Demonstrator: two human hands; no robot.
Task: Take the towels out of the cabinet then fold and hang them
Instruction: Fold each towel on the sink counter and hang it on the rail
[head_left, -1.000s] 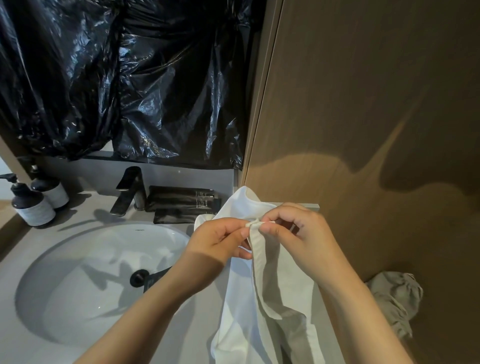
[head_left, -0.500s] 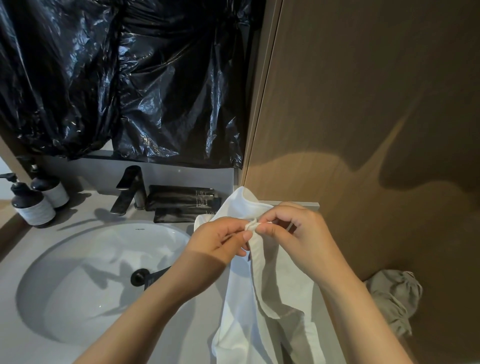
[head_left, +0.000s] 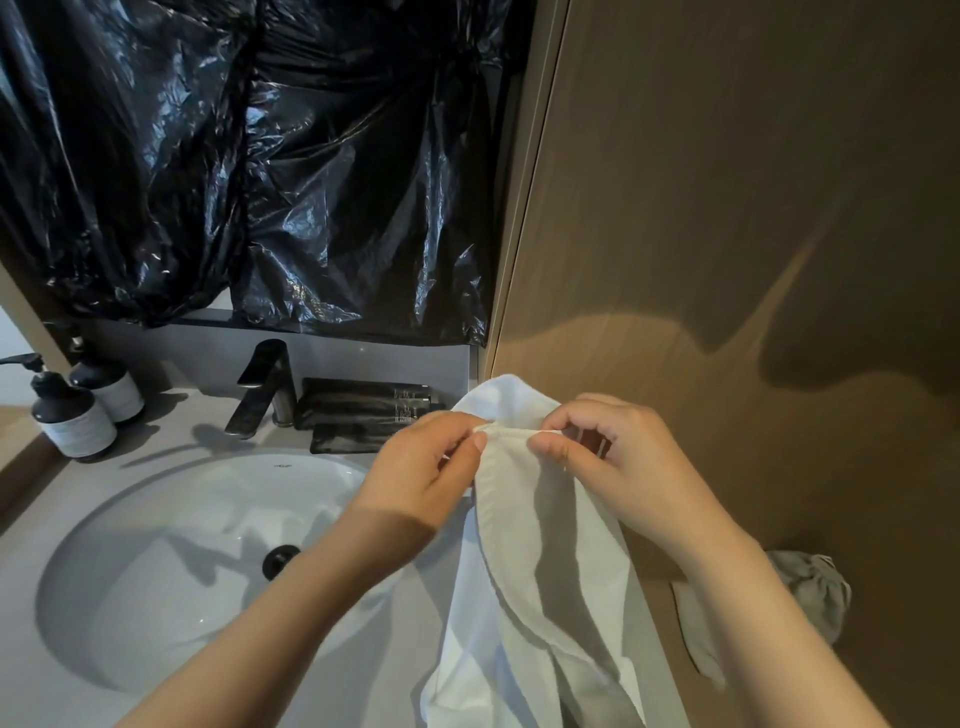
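A thin white cloth towel (head_left: 524, 587) is held up over the right edge of the pale grey vanity counter (head_left: 62, 519), beside the round white sink basin (head_left: 171, 571). Its stitched top hem is pinched by the left hand (head_left: 426, 473) and the right hand (head_left: 608, 462), close together, the rest hanging down. A crumpled grey cloth (head_left: 810, 587) lies low against the brown wooden panel (head_left: 727, 208).
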